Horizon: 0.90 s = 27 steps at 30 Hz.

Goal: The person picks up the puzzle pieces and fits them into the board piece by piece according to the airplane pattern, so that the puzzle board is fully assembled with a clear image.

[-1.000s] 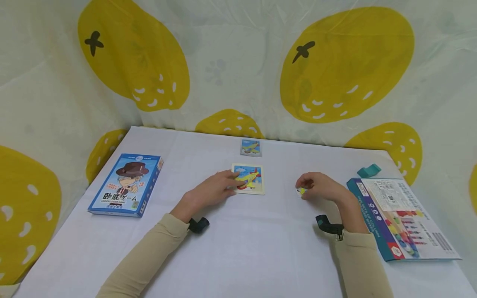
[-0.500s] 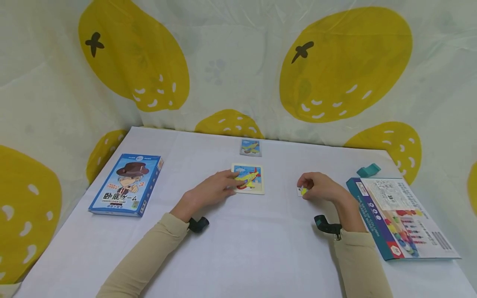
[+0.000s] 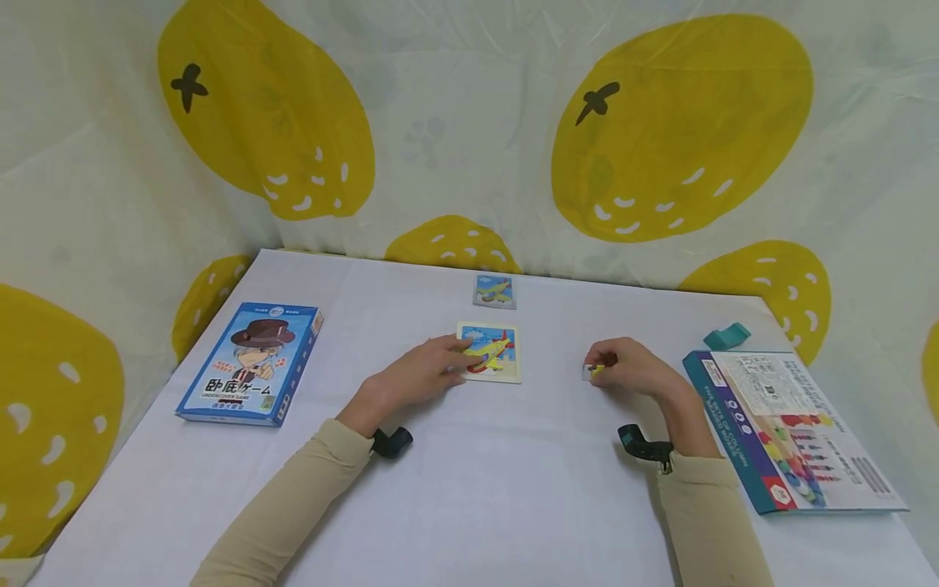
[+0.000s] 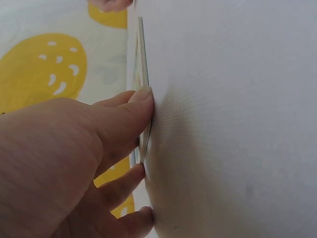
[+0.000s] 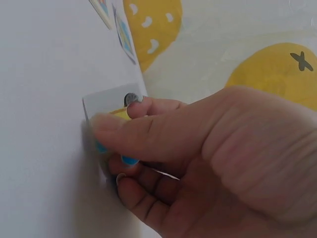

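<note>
My left hand [image 3: 429, 367] holds the lower left of a square airplane puzzle board [image 3: 506, 371] that lies on the table. In the left wrist view the thumb sits against the board's edge [image 4: 140, 49], with other fingers touching the tabletop beside it. Right of the board, my right hand [image 3: 634, 367] pinches a small thin card [image 3: 588, 372] between thumb and fingers. Up close the card [image 5: 101, 101] is pale, with a black wheel and yellow and blue parts of a picture; the thumb and fingers hide much of it. Behind the board lies a smaller airplane picture card [image 3: 495, 292].
A blue game box [image 3: 249, 367] lies at the left of the white table [image 3: 499, 489]. A larger flat box [image 3: 800, 432] is at the right, with a teal object [image 3: 727, 336] behind it. A patterned cloth [image 3: 455, 106] hangs at the back.
My right hand has tilted the small card, so less of its face shows in the head view. The left hand and the puzzle board stay in place.
</note>
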Each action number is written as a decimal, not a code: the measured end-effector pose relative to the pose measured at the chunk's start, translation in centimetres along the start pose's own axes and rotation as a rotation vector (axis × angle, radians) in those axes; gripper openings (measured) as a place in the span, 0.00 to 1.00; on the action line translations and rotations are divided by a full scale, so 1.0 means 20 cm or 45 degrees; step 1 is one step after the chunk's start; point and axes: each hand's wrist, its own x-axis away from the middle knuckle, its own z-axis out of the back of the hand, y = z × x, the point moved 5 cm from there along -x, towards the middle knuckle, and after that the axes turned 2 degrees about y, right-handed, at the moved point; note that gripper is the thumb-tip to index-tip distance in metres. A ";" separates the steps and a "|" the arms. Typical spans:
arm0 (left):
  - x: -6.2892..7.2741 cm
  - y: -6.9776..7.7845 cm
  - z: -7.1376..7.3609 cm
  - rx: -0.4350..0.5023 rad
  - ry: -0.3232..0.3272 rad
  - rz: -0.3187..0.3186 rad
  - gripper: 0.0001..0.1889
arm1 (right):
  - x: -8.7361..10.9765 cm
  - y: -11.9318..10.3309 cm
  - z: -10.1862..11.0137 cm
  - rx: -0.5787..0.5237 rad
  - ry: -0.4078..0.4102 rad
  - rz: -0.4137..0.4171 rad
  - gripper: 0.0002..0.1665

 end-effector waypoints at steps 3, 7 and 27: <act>0.00 0.00 0.00 -0.001 -0.004 0.000 0.24 | -0.01 -0.01 -0.01 -0.020 0.007 0.003 0.08; 0.00 0.00 0.00 0.003 -0.008 0.004 0.24 | -0.02 -0.03 -0.02 -0.043 0.031 0.004 0.09; -0.01 0.00 -0.01 -0.024 -0.010 0.004 0.24 | -0.08 -0.13 -0.04 -0.120 0.225 0.051 0.08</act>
